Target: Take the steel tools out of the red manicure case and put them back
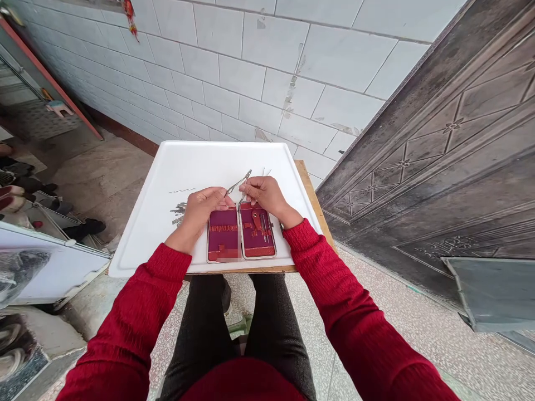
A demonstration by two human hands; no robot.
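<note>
Nipper-like tool [237,184] above red case [223,218]

Tool: one handle pinched in the left hand [202,207], the other in the right hand [267,195] — seemingly for steadiness, as I see it. Case: laid flat at the white board's [192,159] near edge, apparently for reach. Metal pieces [180,209]: heaped left of the case.

On my feed I count one left hand [202,211], one right hand [267,195], one plier-like tool [237,184], one case [221,219], one white board [200,161] (the metal pieces [179,212] defeat my counting).
</note>
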